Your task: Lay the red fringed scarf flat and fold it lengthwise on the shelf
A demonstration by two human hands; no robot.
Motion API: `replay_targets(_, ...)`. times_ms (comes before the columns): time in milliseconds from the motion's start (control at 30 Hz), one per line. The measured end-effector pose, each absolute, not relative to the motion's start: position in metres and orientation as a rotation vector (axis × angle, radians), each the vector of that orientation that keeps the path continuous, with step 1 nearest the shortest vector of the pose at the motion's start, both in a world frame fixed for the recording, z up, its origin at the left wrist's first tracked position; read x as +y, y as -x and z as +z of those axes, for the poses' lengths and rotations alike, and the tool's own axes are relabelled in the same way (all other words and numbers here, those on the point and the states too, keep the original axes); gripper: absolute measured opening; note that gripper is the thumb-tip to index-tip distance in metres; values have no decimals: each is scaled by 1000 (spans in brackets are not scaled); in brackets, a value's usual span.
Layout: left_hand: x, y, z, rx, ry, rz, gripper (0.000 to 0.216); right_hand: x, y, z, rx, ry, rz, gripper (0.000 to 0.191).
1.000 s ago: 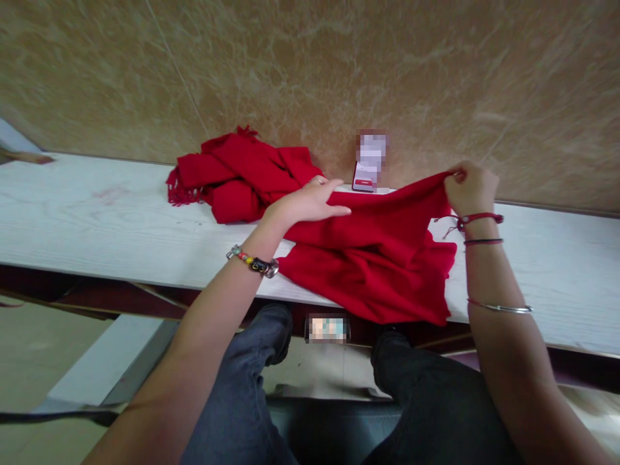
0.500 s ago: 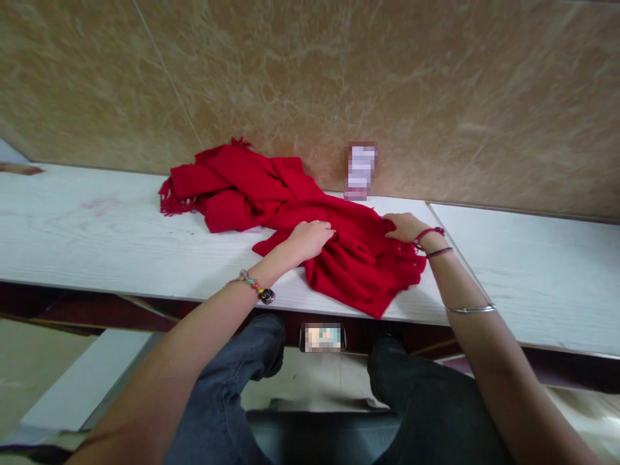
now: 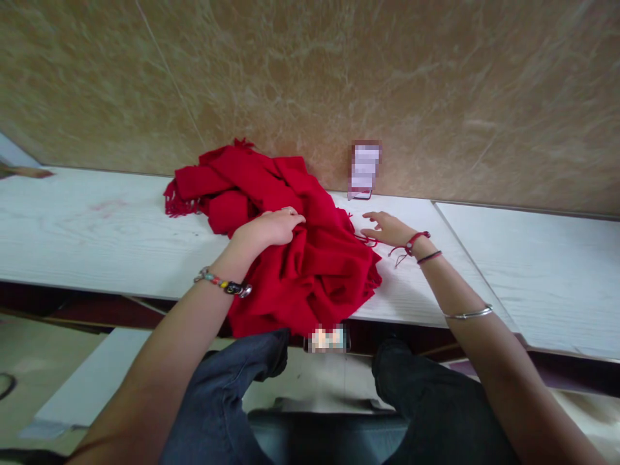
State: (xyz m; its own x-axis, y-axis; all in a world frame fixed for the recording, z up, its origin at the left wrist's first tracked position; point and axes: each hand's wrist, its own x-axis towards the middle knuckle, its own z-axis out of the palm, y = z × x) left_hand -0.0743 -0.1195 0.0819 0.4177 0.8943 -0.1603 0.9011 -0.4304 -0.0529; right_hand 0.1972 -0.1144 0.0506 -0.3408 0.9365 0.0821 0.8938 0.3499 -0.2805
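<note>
At the far left, a brown strip point(image 3: 26, 172) lies at the back of a white wood-grain desk point(image 3: 97, 245), against the marbled wall point(image 3: 310, 77). Faint pink smudges mark the desk to its right. Beneath the near edge runs a dark recess point(image 3: 72, 302); its contents are too dim to make out.

Left of centre, a red scarf point(image 3: 329, 258) lies heaped on the desk, its fringed end toward the left and its loose folds spreading right and near. Part of its near edge hangs over the desk's front, above the person's left leg point(image 3: 225, 381) in dark trousers.

The left hand point(image 3: 266, 229), with a ring and a beaded bracelet point(image 3: 223, 282) at the wrist, grasps the middle of the scarf, fingers curled into a bunched fold.

Near the centre, just below the front edge, is a small dark-framed object point(image 3: 327, 338) with a pixelated face. Farther off and slightly right, a phone point(image 3: 364, 171) leans against the wall, its screen blurred out.

The right hand point(image 3: 387, 227) is released, fingers loosely spread, just beside the scarf's right edge; whether the fingertips touch the red strands there cannot be told. A silver bangle point(image 3: 468, 314) circles that forearm.
</note>
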Motion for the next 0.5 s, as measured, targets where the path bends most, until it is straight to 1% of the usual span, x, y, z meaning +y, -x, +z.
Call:
replay_targets(67, -126, 61, 79, 1690, -2619, -379, 49, -116, -185, 44, -2473, 1615, 364, 48)
replay_targets(167, -133, 54, 80, 1699, -2590, -462, 48, -121, -170, 43, -2601, 1589, 412, 39)
replay_targets(233, -137, 58, 88, 1680, -2573, -453, 49, -123, -166, 45, -2621, 1627, 380, 34)
replay_targets(333, -144, 72, 109, 1706, -2581, -332, 56, -123, -170, 49, -2564, 1674, 293, 31)
replay_targets(400, -148, 81, 122, 1802, -2524, -281, 67, -121, -179, 51, -2477, 1692, 228, 28)
replay_targets(500, -148, 87, 122, 1843, -2333, -447, 91, -116, -195, 56, -2303, 1729, 96, 26)
